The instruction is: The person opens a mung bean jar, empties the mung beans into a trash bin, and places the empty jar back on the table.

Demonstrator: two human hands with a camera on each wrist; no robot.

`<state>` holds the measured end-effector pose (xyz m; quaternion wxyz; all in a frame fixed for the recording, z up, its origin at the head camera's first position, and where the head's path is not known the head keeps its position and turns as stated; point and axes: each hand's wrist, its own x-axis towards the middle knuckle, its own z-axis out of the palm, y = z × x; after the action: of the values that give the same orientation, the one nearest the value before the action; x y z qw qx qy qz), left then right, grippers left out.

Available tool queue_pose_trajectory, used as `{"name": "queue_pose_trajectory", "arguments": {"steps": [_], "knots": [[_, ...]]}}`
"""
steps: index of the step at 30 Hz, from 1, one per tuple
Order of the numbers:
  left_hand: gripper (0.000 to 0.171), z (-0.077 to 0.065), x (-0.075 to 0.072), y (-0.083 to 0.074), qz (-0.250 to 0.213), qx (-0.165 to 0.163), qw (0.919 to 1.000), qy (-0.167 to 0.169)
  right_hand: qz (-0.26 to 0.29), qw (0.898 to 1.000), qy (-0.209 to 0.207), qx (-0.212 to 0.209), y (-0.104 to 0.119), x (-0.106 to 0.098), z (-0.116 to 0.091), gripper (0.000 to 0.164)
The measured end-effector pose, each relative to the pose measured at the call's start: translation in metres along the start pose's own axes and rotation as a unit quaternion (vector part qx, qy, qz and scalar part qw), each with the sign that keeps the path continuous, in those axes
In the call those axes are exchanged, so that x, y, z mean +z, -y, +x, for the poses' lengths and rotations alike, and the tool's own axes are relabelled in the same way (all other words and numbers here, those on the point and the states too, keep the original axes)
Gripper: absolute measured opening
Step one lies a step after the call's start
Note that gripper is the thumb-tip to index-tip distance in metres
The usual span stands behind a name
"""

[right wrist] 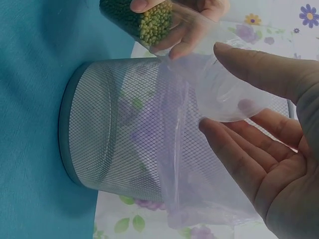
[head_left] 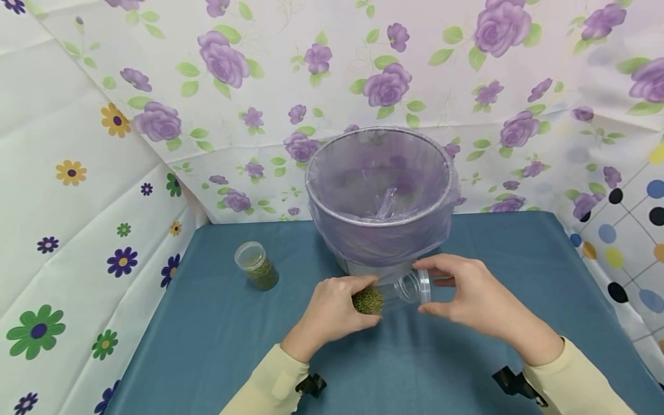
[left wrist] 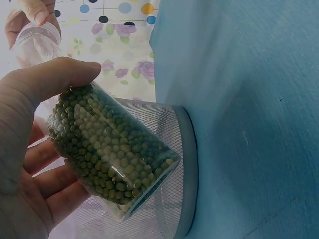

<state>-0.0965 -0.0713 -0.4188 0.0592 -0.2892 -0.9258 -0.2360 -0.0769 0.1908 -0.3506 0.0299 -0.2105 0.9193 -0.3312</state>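
My left hand (head_left: 334, 308) grips the bottom end of a clear plastic jar (head_left: 395, 295), which is tipped well over toward the right. Green beans (left wrist: 114, 144), which look like mung beans, fill the end of the jar by my left palm. At the mouth end, my right hand (head_left: 474, 297) holds the clear lid (head_left: 425, 286) by its rim, thumb on one side and fingers on the other. Whether the lid is tight or loose cannot be seen. Both hands are just in front of a mesh wastebasket (right wrist: 119, 134).
A purple plastic bag (head_left: 381, 242) lines the wastebasket and folds over its rim. To the left, a second clear jar (head_left: 257, 266) partly filled with green beans stands on the blue tablecloth (head_left: 218, 346). Flowered cloth (head_left: 290, 104) hangs behind and at the sides.
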Motion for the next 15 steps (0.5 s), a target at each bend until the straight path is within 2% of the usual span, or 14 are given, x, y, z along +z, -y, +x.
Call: {"name": "queue_pose_trajectory", "arguments": {"steps": [6,15], "knots": [[0.063,-0.002,0.0003,0.0034,-0.002,0.0,1.0,-0.008,-0.02,0.999,-0.027,-0.022,-0.0042,-0.0002,-0.0005,0.063],[0.062,-0.004,-0.0003,0.0045,-0.004,-0.007,1.0,-0.004,-0.002,0.999,-0.012,0.035,-0.0056,-0.0014,-0.0011,0.061]]}}
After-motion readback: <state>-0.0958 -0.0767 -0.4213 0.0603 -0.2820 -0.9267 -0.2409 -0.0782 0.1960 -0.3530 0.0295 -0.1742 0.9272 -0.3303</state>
